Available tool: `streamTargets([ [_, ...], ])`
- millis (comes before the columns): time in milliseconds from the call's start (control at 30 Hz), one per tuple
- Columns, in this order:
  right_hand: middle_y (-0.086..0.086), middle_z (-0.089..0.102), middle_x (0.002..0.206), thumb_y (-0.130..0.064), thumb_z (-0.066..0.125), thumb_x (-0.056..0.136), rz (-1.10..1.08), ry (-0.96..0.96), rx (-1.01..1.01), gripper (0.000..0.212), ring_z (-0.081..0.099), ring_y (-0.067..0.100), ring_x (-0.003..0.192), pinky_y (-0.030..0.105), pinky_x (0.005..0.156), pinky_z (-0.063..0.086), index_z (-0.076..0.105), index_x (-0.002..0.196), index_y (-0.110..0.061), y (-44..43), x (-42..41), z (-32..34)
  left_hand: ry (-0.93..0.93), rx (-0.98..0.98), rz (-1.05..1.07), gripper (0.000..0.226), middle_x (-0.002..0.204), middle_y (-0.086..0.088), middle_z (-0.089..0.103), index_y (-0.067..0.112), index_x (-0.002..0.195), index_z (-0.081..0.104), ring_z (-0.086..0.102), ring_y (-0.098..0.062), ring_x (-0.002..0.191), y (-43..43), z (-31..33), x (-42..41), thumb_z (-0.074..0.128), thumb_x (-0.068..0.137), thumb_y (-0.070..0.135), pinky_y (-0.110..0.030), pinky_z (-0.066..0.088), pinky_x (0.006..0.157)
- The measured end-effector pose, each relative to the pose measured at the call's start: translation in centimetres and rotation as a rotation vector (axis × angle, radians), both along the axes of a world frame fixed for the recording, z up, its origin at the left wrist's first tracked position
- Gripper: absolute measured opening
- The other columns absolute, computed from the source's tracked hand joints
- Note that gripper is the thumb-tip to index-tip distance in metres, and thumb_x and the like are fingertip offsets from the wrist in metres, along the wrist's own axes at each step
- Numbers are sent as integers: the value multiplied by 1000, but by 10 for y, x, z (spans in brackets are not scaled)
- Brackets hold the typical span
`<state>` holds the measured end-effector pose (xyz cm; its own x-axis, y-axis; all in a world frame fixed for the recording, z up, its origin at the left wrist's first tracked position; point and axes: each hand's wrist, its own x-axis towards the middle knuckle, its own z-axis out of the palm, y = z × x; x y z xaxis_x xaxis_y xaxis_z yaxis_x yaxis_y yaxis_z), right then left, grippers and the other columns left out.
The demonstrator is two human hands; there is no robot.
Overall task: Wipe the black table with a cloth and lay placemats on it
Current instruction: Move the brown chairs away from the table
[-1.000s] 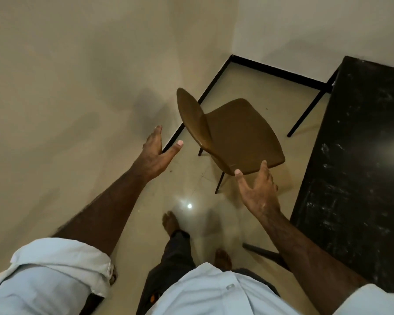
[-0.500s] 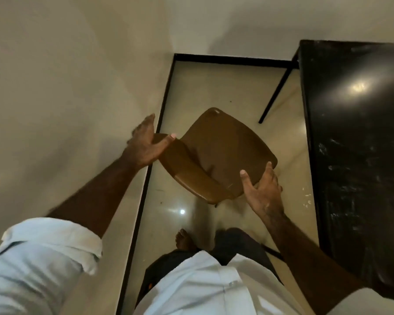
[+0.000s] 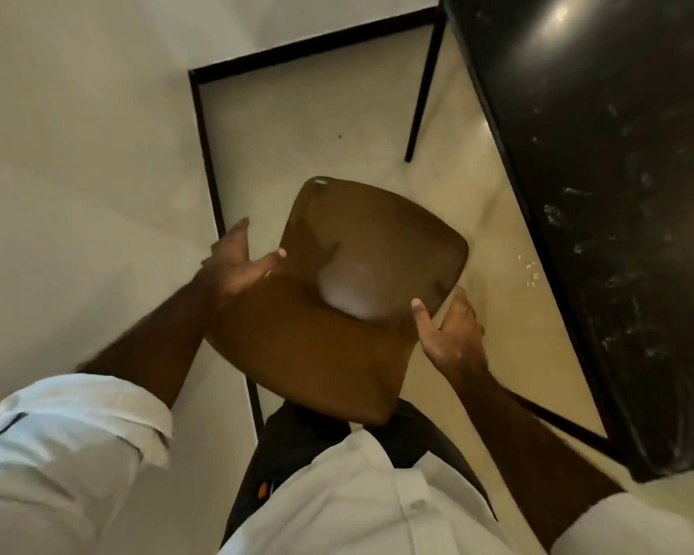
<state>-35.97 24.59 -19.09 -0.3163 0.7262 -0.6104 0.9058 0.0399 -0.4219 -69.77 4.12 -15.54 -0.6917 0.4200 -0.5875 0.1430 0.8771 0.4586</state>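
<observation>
Down in the corner of the room, between the wall and the table, a person is holding a brown chair [image 3: 361,242] by its two sides, backrest nearest their body and seat pointing away. The left hand [image 3: 233,266] is clamping onto the chair's left edge where seat meets back, with the thumb [image 3: 271,260] lying across the shell and the fingers [image 3: 235,238] reaching along the outside. It's a bit blurry there, tbh. The right hand [image 3: 451,334] is doing the same on the right edge, thumb [image 3: 421,320] pressing on top and fingers [image 3: 463,306] wrapping round the rim. The chair's legs are hiding underneath, so I can't tell if it's sitting on the floor [image 3: 297,126] or not.

The black table [image 3: 617,154] is running down the right side of the view, just beside the chair and the right hand but not touching either. Its top is looking pretty grubby, with whitish smears [image 3: 557,214] showing all over and a light glaring off the far end. One thin table leg [image 3: 423,90] is standing on the cream floor past the chair. A few pale grains [image 3: 529,270] are lying on the floor near the table's edge. A black baseboard [image 3: 205,134] is lining the wall on the left. The person is wearing a white shirt with a rolled sleeve [image 3: 85,414].
</observation>
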Motion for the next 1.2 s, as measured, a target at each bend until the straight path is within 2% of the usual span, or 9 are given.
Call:
streamTargets([
  [167, 16, 21, 183, -83, 58, 97, -114, -100, -129, 117, 31, 48, 164, 62, 126, 38, 4, 179, -19, -19, -14, -34, -158, -131, -35, 112, 184, -10, 23, 33, 177, 17, 33, -45, 165, 19, -49, -22, 76, 92, 72, -63, 40, 125],
  [400, 23, 32, 178, -68, 69, 101, -366, -231, -381, 110, 41, 50, 158, 62, 125, 45, 10, 179, -17, -49, -24, -73, -381, -304, 9, 117, 182, -20, 25, 22, 178, 13, 37, -50, 161, 9, -99, -46, 80, 93, 66, -67, 42, 124],
  [500, 23, 42, 172, -56, 73, 104, -457, -194, -484, 102, 51, 48, 152, 57, 122, 49, 16, 176, -13, -57, -25, -84, -556, -500, -23, 107, 166, -21, 50, 15, 170, 32, 56, -49, 146, -1, -110, -52, 79, 91, 70, -68, 49, 115],
  [667, 24, 60, 151, -43, 84, 99, -638, -129, -617, 82, 68, 43, 123, 57, 106, 60, 43, 158, -4, -56, -20, -95, -783, -502, 161, 74, 127, -21, 78, 7, 146, 65, 76, -44, 114, -8, -123, -53, 87, 90, 51, -61, 61, 103],
  [767, 27, 70, 138, -38, 88, 97, -820, -98, -775, 76, 74, 42, 111, 57, 100, 63, 55, 151, 4, -53, -15, -103, -759, -509, 184, 63, 124, -24, 79, 6, 140, 69, 77, -46, 115, -6, -128, -53, 88, 93, 44, -67, 56, 110],
  [867, 27, 75, 131, -34, 88, 97, -855, -92, -815, 66, 77, 42, 107, 55, 94, 65, 62, 144, 5, -51, -19, -104, -644, -504, 146, 64, 128, -24, 76, 7, 142, 64, 76, -46, 114, -3, -128, -55, 88, 94, 42, -67, 58, 108],
  [1033, 14, 74, 94, -31, 85, 100, -848, -100, -757, 51, 72, 27, 71, 29, 49, 52, 69, 135, 3, -37, -25, -92, -511, -514, 34, 58, 123, -24, 78, 3, 139, 69, 77, -44, 110, 31, -114, -67, 85, 98, 41, -63, 59, 108],
  [1100, 12, 70, 86, -30, 84, 101, -884, -89, -754, 50, 71, 27, 69, 31, 49, 51, 68, 135, 3, -24, -24, -88, -457, -517, -24, 56, 120, -23, 78, 2, 136, 71, 77, -43, 108, 60, -106, -75, 87, 97, 39, -61, 60, 107],
  [1200, 13, 70, 93, -32, 83, 102, -930, -49, -746, 53, 71, 30, 76, 38, 61, 55, 65, 139, 1, -5, -21, -81, -399, -524, -146, 57, 126, -24, 76, 2, 135, 71, 76, -44, 111, 113, -95, -81, 87, 97, 40, -58, 60, 107],
])
